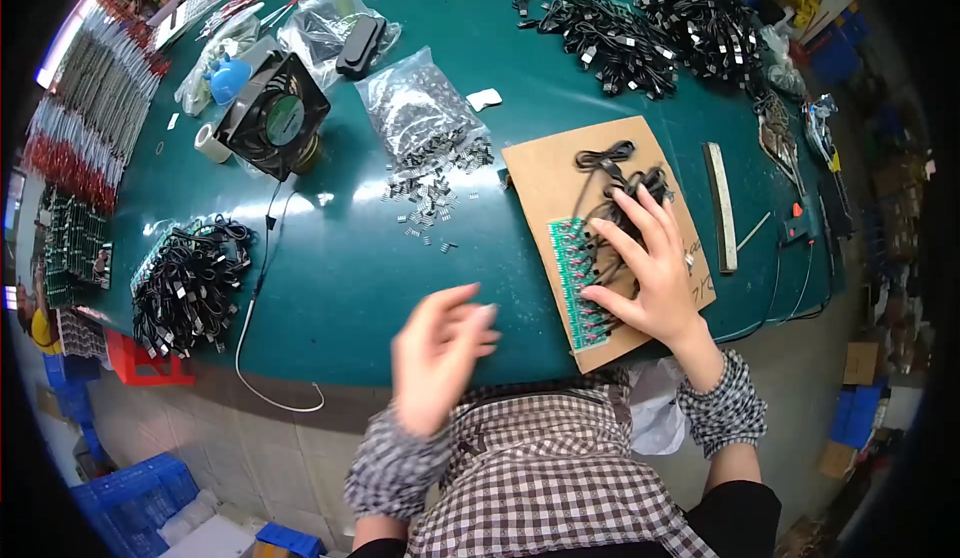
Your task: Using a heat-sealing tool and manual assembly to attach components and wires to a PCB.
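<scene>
On a brown cardboard sheet lies a green circuit board panel with a row of small boards. Black cables are bundled beside and above it. My right hand rests on the cables with its fingers spread, the thumb and a finger reaching the panel's right edge. To the left of the cardboard, my left hand is over the table's near edge, slightly blurred, its fingers loosely bent and apart. Nothing shows in it.
Small black connectors spill from a clear plastic bag. Left of them stands a black fan. Cable heaps lie at the left and far right. A metal bar lies right of the cardboard.
</scene>
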The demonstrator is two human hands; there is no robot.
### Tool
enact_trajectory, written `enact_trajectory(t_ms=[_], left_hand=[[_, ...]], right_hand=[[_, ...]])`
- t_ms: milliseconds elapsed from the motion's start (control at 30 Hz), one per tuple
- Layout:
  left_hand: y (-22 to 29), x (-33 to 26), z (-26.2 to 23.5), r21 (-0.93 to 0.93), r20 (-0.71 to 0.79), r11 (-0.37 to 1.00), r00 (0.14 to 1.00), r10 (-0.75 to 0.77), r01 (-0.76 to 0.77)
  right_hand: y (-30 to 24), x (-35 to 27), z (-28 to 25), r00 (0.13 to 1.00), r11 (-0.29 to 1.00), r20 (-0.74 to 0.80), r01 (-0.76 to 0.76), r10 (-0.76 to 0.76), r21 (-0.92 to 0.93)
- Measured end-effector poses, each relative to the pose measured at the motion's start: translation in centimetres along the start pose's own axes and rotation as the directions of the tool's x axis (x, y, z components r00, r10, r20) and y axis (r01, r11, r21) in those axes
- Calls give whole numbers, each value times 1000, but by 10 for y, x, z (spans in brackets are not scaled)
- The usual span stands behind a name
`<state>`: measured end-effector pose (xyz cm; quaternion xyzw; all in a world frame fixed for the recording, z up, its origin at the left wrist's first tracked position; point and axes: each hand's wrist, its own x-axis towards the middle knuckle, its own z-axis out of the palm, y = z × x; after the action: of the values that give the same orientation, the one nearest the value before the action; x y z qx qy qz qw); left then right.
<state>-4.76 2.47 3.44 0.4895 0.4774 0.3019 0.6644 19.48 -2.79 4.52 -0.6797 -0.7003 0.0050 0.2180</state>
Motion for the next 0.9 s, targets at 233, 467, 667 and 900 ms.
enact_trajectory(t_ms=[233, 467, 667, 900], left_hand=[[-24, 32, 58, -163, 114, 984, 992, -51, 70], [-16, 32, 61, -18, 134, 998, 990, -50, 53], [-17, 32, 65, -38, 80, 997, 995, -59, 62], [-15, 31, 56, -169, 107, 979, 989, -97, 114]], right_hand=[[4, 21, 8, 982, 983, 71, 169, -174, 75], [-7, 3, 8, 999, 999, 37, -3, 5, -50], [5, 13, 9, 996, 996, 44, 83, -83, 13], [102, -17, -30, 766, 827, -503, -539, 401, -161]])
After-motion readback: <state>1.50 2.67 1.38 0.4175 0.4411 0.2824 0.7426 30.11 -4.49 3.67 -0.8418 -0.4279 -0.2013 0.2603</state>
